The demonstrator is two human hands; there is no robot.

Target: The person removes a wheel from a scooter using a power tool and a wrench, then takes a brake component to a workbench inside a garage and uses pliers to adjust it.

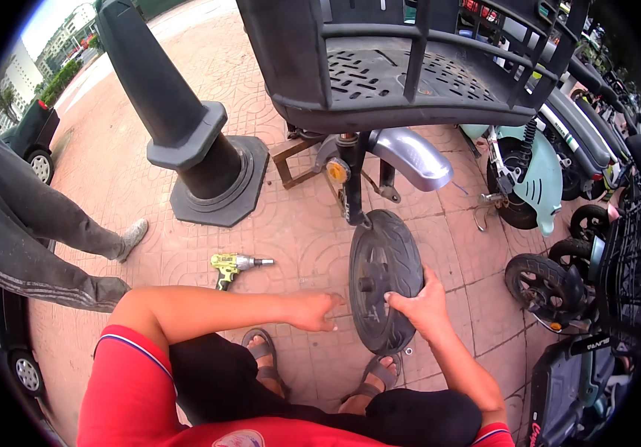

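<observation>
A small black wheel with a treaded tyre (407, 249) stands on the paving before me, tilted, below the front fork (351, 179) of a scooter. My right hand (426, 302) grips its right side, the thumb over the near face and fingers along the tread. A short dark cylinder (366, 284) sticks out at the hub. Just left of the wheel hovers my left hand (311, 310), empty, its fingers apart and not visibly touching the tyre. Further left lies a yellow-green cordless impact wrench (235, 267) with a socket. A small metal nut (409, 350) rests by the wheel's foot.
A black basket (410, 112) and silver mudguard (413, 160) overhang the wheel. The fork stands beside a rusty metal stand (290, 160). A dark cone-like post (208, 171) rises at left, a person's legs (52, 216) nearby. Parked scooters (536, 179) line the right.
</observation>
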